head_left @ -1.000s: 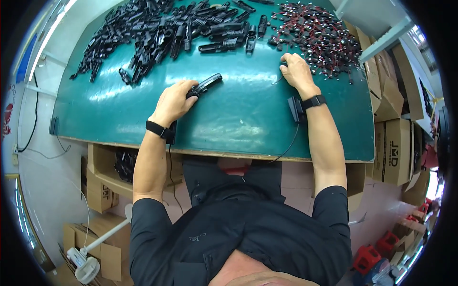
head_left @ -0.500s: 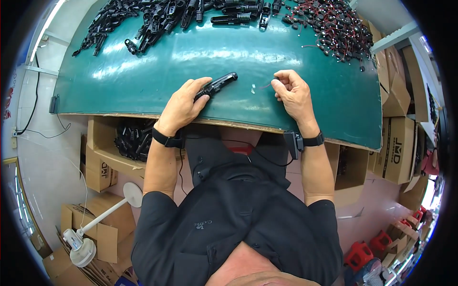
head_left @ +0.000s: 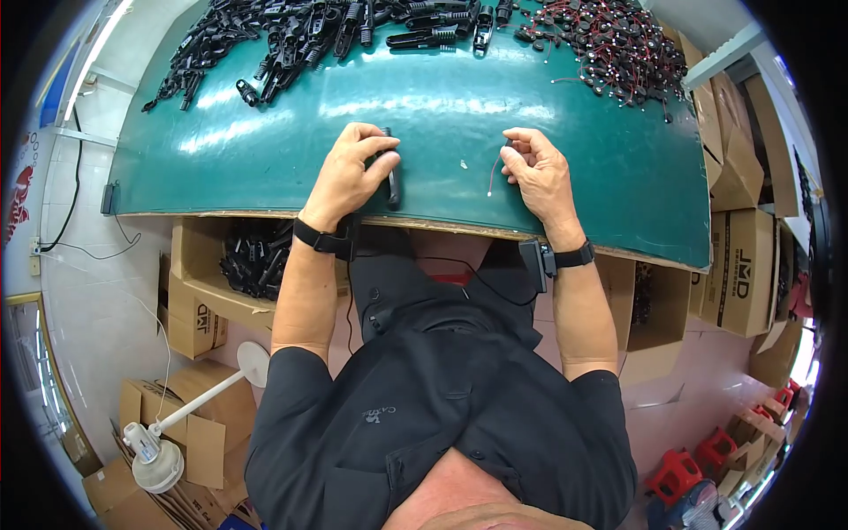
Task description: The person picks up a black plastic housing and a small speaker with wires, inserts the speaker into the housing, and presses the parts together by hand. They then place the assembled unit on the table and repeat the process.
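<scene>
My left hand (head_left: 350,174) is closed round a long black plastic housing (head_left: 394,184), which points toward the table's near edge. The hand covers its upper part. On the right, my right hand (head_left: 541,173) pinches a small black part (head_left: 508,142) between thumb and fingers. From that part a thin red wire (head_left: 493,173) hangs down, with a tiny white connector (head_left: 490,193) at its end. The two hands are apart, both above the green tabletop (head_left: 442,199). Between them lies a small white scrap (head_left: 464,164).
A heap of black housings (head_left: 296,40) covers the table's far left and middle. At the far right is a pile of small black parts with red wires (head_left: 614,57). Below the table edge, an open carton (head_left: 199,265) holds more black parts. A white fan (head_left: 159,459) stands lower left.
My left hand has turned the black housing from pointing up and right to pointing toward me. The red wire in my right hand now hangs downward; that hand has barely moved.
</scene>
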